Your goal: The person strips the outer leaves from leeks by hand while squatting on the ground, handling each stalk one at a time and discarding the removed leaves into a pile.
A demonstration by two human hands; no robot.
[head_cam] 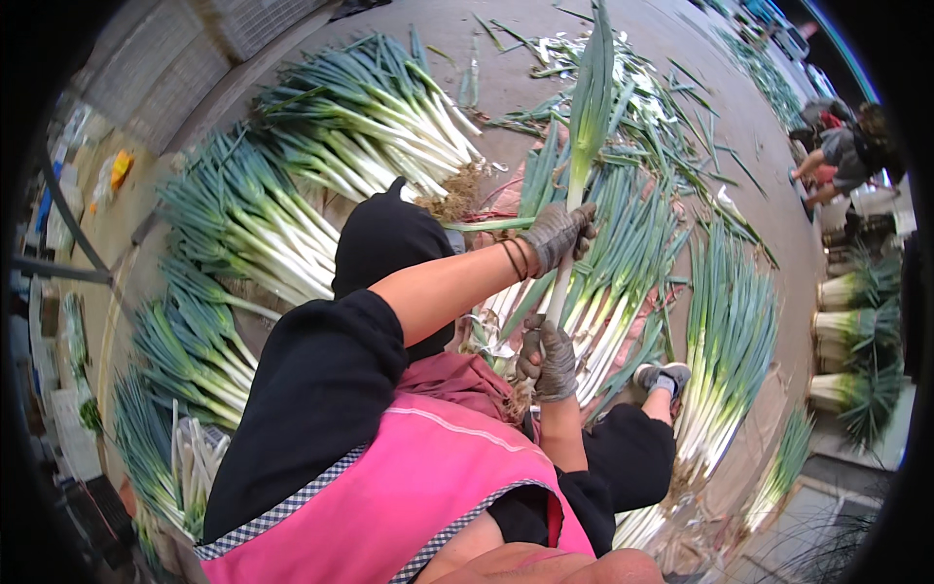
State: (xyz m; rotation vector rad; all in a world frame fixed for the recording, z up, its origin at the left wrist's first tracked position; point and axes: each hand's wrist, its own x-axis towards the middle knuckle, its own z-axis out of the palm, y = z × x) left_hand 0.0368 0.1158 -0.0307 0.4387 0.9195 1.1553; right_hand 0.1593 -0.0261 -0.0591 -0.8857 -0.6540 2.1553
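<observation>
One long green onion (576, 182) is held slanting across the middle of the view, its green leaves pointing up and its roots hanging near my lap. My left hand (560, 235), in a dirty grey glove with dark bands at the wrist, closes around the upper white stalk. Lower down, my gloved right hand (549, 359) grips the stalk near its root end; the fingers partly cover it. Beneath both hands lies a spread of loose green onions (620, 270) on a reddish cloth (514, 191). My pink apron (467, 474) fills the foreground.
Piles of green onions (379, 109) curve around my left side, and another heap (730, 314) lies right, beyond my shoe (662, 378). Stripped leaves (642, 87) litter the floor ahead. Tied bundles (839, 321) are stacked at far right, near another person (846, 150).
</observation>
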